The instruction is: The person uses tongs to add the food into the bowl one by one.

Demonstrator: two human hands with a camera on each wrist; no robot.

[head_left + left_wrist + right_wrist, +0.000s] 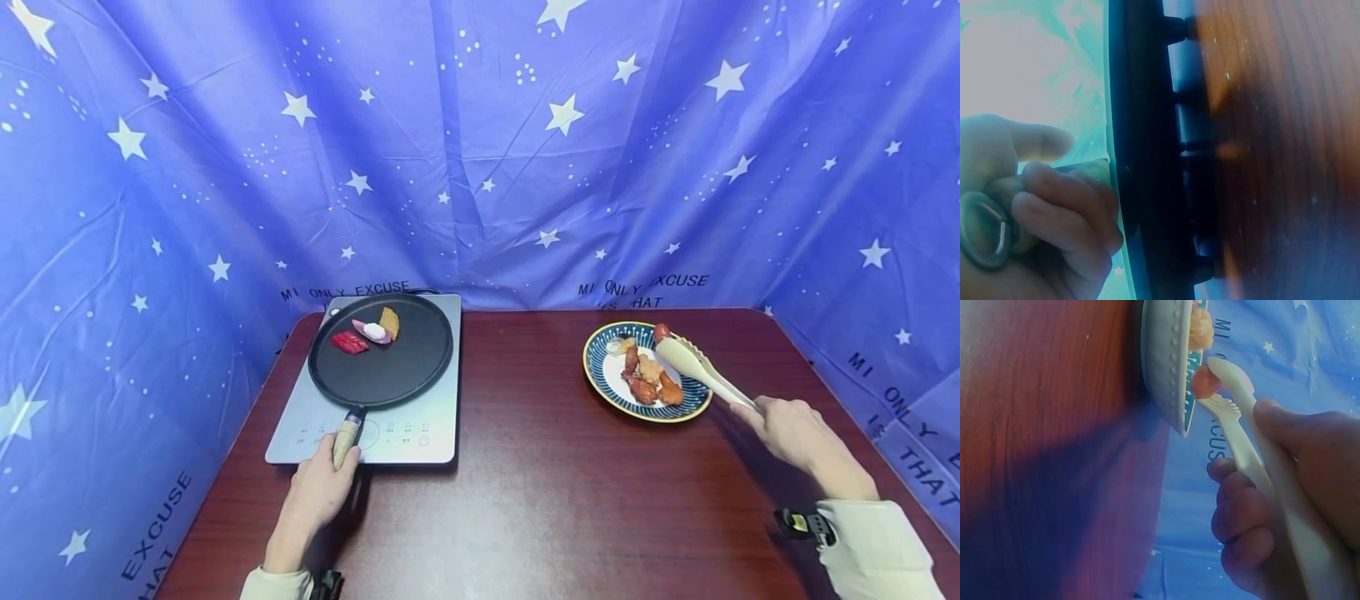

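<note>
In the head view my left hand (pixel 315 496) grips the handle (pixel 346 442) of a flat black pan (pixel 397 367). Three food pieces lie in the pan: a red one (pixel 349 342), a purple and white one (pixel 372 332) and a tan wedge (pixel 390 322). My right hand (pixel 798 437) holds pale tongs (pixel 697 367), thumb on one arm and fingers curled round the other in the right wrist view. Between the tong tips is a small round reddish food piece (pixel 1205 382), above the rim of a blue-patterned plate (pixel 600 385).
Under the pan is a silver induction cooker (pixel 288 442) on the left of the brown table (pixel 540 500). Several brown and orange food pieces (pixel 642 389) lie on the plate. A blue star-patterned curtain (pixel 510 208) encloses the back and sides.
</note>
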